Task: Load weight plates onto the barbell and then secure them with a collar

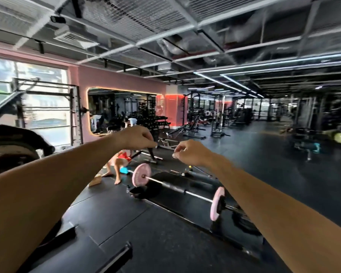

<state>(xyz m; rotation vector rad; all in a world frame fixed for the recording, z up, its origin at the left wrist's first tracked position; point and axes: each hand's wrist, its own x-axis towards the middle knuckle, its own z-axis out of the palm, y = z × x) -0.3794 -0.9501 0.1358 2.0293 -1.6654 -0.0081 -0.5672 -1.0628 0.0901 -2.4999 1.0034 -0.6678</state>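
Well, both hands — left hand (137,137), right hand (191,153) — hover empty (barbell (177,189) below).

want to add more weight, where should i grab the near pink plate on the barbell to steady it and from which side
Take the near pink plate by its upper rim, coming from above. It stands upright on edge on the barbell with its top rim free, while the bottom sits near the floor and a dark part sits against its outer face. Both hands, left and right, hang empty above it.

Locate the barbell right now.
Head view, lower centre: the barbell lies on the dark floor mat below both outstretched hands, with a pink plate at its far end and another at its near end.
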